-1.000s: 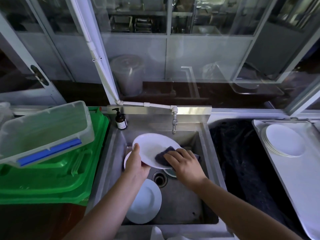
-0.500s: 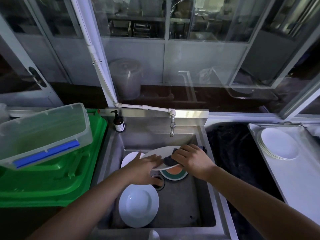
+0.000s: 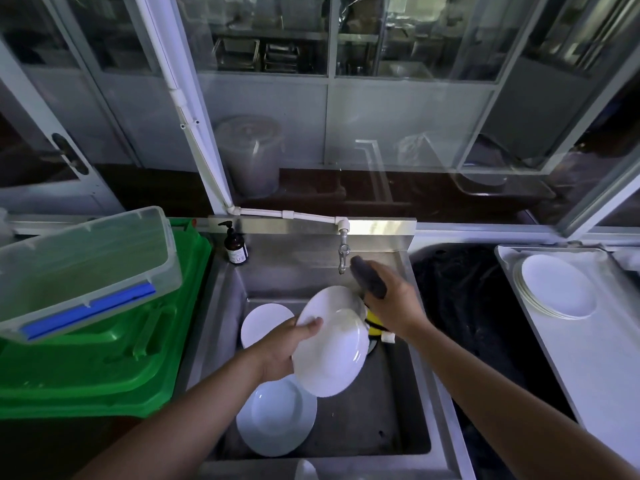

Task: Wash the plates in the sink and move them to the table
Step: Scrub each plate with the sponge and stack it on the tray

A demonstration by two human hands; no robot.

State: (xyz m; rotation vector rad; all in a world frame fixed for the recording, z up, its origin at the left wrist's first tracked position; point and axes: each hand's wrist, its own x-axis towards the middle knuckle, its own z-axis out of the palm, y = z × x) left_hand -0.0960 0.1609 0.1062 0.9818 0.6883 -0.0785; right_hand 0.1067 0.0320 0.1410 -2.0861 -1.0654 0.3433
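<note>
Left hand: my left hand (image 3: 284, 348) grips the white plate (image 3: 330, 341) by its left rim, thumb on its face, tilted above the sink (image 3: 398, 403).
Right hand: my right hand (image 3: 391, 303) is curled round the dark sponge (image 3: 369, 277), raised beside the tap (image 3: 343, 252).
Change: a second ago the sponge was rubbing this plate; now it has lifted clear, so I judge scrubbing finished and rinsing next.
Remaining: two white plates (image 3: 275, 415) lie in the sink below the held one.
Done: a plate stack (image 3: 556, 285) sits on the table (image 3: 595, 368), right of the sink.
Writing: the soap bottle (image 3: 235, 245) label at the sink's back-left corner is too small to read.
</note>
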